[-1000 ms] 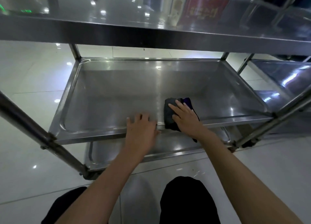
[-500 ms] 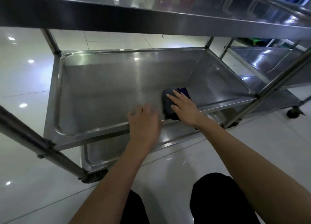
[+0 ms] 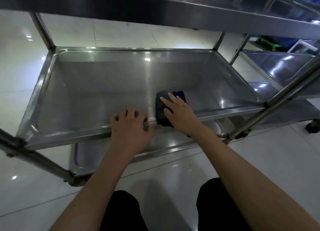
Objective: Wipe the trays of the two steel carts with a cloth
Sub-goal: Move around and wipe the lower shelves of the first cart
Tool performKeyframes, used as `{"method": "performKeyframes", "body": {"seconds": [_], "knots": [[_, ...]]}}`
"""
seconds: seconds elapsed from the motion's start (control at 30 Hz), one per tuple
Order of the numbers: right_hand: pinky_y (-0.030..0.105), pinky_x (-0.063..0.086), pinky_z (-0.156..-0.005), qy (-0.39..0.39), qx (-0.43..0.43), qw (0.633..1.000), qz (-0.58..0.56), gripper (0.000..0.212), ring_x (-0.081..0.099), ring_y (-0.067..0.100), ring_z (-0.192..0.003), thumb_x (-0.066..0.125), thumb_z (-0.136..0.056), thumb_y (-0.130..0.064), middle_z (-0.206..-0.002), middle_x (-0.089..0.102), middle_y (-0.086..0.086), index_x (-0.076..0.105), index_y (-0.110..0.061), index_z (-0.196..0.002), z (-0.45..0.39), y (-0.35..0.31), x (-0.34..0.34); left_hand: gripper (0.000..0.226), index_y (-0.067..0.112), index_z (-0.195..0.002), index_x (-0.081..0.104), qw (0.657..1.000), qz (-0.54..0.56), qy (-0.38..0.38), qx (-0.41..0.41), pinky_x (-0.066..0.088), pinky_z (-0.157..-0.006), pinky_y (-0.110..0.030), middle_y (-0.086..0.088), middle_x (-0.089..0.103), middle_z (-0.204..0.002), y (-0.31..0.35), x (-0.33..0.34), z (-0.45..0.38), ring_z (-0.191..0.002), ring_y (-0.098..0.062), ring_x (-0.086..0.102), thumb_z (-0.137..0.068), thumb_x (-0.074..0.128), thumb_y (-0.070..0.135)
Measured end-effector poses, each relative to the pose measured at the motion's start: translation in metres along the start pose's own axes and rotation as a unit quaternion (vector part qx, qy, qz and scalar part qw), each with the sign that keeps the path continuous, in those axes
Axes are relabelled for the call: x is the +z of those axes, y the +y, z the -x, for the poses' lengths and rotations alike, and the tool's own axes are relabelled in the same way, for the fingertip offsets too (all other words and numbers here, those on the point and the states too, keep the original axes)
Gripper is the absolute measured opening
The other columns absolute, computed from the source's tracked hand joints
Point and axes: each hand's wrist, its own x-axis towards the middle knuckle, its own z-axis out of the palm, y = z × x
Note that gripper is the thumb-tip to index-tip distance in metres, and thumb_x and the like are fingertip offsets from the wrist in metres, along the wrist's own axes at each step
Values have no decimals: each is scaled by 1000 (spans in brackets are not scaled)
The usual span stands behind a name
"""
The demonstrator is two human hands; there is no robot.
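A steel cart stands in front of me, and its middle tray (image 3: 97, 85) fills the centre of the view. A dark folded cloth (image 3: 161, 106) lies over the tray's near rim, right of centre. My right hand (image 3: 180, 114) presses flat on the cloth with straight fingers. My left hand (image 3: 131, 128) grips the tray's near rim just left of the cloth, fingers curled over the edge. The cart's top tray (image 3: 155, 7) runs across the upper view. A bottom tray (image 3: 173, 140) shows under my hands. A second steel cart (image 3: 284, 66) stands to the right.
Slanted steel posts (image 3: 284, 99) frame the cart at right and lower left. A caster wheel (image 3: 313, 126) of the second cart sits on the glossy white tiled floor. Green and blue objects (image 3: 270, 43) lie behind the carts at far right. My dark-trousered knees are below.
The view has swung and moved closer to the cart. Both hands keep their places: the left on the rim, the right pressing the cloth.
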Motion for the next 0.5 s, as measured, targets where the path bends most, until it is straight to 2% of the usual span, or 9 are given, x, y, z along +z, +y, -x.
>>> {"method": "performKeyframes", "body": {"seconds": [0.1,0.27,0.4,0.5], "knots": [[54,18,-120,-32,-56,996,57,49,2,23,-154,31,-105,-36,-167,8,-6,33,-22,-153,-4,24,1,37,25,-102,68,998,-32,-15,-47,41,-96,-47,-2,61,-116,25,-2,-8,-112,-28,51,-95,42,50],[49,16,-122,-19,-75,997,16,50,6,21,-154,31,-105,-35,-166,14,-4,32,-26,-154,-11,83,-10,33,26,-114,66,996,-69,-15,-47,41,-98,-44,0,61,-119,87,14,-20,-113,-26,54,-97,38,36],[49,18,-121,-14,-62,998,11,49,10,23,-153,32,-104,-36,-166,15,-2,35,-27,-153,-7,149,-29,29,25,-110,66,996,-71,-35,-33,41,-94,-43,1,63,-115,149,33,-35,-110,-25,55,-95,43,32],[48,18,-121,-2,-27,1000,-11,50,11,25,-152,33,-104,-35,-166,14,0,31,-31,-154,3,200,-49,28,24,-103,68,995,-86,-22,-49,41,-92,-44,-1,64,-109,192,45,-46,-106,-26,57,-93,43,33]]}}
